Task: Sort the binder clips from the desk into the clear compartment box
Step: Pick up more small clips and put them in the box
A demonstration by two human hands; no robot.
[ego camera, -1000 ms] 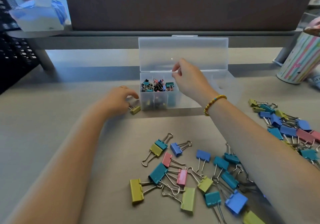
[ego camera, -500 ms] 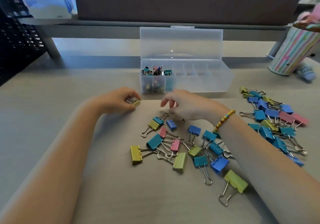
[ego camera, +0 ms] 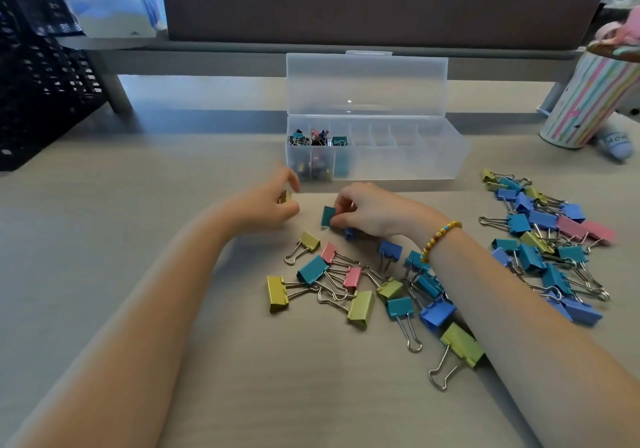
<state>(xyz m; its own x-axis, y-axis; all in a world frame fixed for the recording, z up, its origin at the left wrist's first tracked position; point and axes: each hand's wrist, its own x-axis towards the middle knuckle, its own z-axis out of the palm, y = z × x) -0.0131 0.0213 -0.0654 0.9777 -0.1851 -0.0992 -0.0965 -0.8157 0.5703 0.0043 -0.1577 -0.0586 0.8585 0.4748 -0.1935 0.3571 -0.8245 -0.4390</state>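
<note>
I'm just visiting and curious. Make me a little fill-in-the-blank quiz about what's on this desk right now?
1. The right hand pinches a ____ binder clip.
2. The lid of the clear compartment box is ____.
3. The clips already in the box fill its ____ end.
4. The wrist with the beaded bracelet is the ____ one.

Missing words: teal; open; left; right

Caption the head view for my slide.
Right hand pinches a teal binder clip before the open compartment box.
</note>
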